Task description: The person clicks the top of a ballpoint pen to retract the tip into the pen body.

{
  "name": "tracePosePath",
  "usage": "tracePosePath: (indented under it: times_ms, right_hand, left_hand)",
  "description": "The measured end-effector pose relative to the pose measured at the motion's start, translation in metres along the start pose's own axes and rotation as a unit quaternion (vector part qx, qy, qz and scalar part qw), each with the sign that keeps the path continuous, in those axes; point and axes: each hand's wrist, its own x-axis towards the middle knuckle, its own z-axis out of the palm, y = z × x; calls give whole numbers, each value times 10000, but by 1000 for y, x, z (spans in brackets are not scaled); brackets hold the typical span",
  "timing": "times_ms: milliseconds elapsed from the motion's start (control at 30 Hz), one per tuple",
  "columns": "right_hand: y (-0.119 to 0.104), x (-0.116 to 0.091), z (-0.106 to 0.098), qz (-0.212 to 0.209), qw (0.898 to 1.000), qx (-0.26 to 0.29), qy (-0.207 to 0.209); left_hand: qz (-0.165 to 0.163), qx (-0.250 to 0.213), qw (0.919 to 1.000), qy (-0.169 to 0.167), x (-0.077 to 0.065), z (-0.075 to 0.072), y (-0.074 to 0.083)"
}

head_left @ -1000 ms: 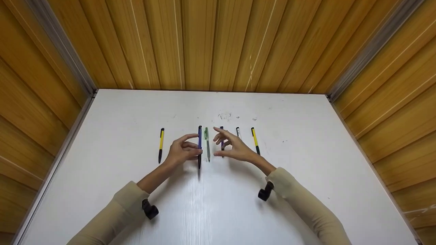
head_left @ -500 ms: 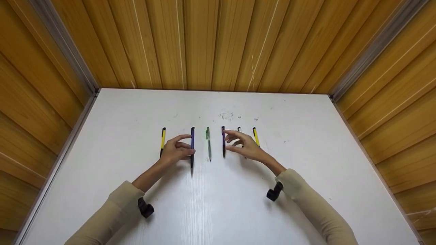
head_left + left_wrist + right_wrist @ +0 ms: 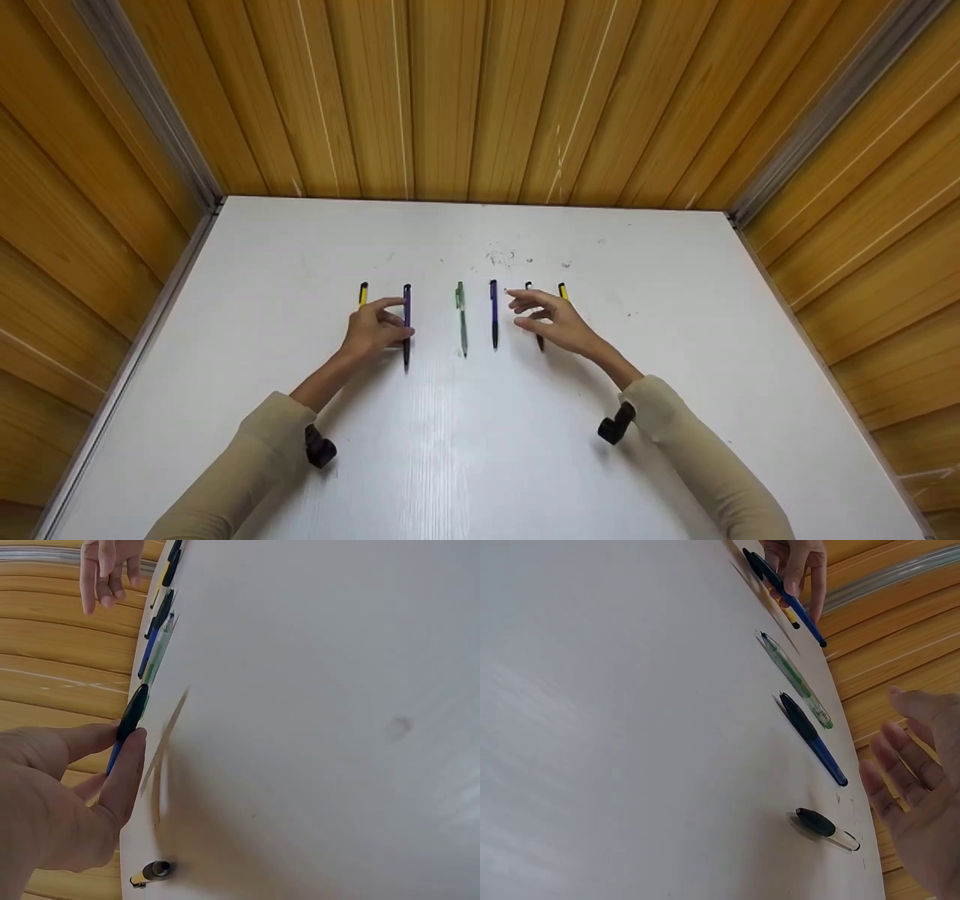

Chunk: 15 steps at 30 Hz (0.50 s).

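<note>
My left hand (image 3: 371,330) pinches a blue pen (image 3: 406,315) with a black grip between thumb and fingers. In the left wrist view this pen (image 3: 131,714) is raised above the table, its shadow apart from it. A yellow-and-black pen (image 3: 364,292) lies partly hidden behind that hand. My right hand (image 3: 559,322) holds nothing; its fingers are loosely bent over a white-and-black pen (image 3: 541,343). Left of it lies a second blue pen (image 3: 494,315), and beyond that a green clear pen (image 3: 461,319).
Another yellow-and-black pen (image 3: 562,289) lies at the right end of the row, mostly covered by the right hand. The white table (image 3: 480,450) has small dark marks behind the pens. Wood-patterned walls (image 3: 450,97) stand at its back and sides.
My left hand has moved left with the blue pen, away from the green pen. My right hand has moved right, off the second blue pen, which lies fully uncovered now.
</note>
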Motion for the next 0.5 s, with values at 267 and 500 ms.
tracePosePath:
  times_ms: [267, 500]
  right_hand:
    - [13, -4, -8, 30, 9998, 139, 128]
    - [19, -9, -13, 24, 9995, 286, 102]
  left_hand:
    - [51, 354, 9994, 41, 6, -3, 0]
    - [119, 733, 9972, 107, 6, -3, -1]
